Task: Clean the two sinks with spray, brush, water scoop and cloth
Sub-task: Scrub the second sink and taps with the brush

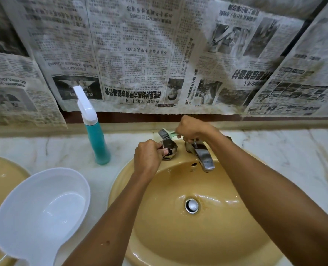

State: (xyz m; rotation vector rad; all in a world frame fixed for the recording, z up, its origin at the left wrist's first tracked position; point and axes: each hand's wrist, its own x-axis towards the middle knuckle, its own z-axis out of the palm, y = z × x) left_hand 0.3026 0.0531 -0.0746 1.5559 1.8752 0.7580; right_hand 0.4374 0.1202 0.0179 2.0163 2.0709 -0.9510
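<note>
A tan oval sink [159, 237] fills the lower right, its drain plug [192, 205] in the middle and a chrome spout [204, 158] at the back. My left hand [147, 158] grips the faceted chrome tap knob [169, 149] left of the spout. My right hand [193, 129] holds a small green-handled brush [166, 133], its dark bristles touching the top of that knob. A teal spray bottle [95, 135] with a white trigger stands on the counter to the left. The white water scoop [42, 212] lies between the two sinks. Only the rim of the second sink [3, 169] shows at far left.
The marble counter [286, 150] runs along the wall on both sides of the sink. Newspaper sheets [140, 54] cover the wall above the backsplash. No cloth is in view.
</note>
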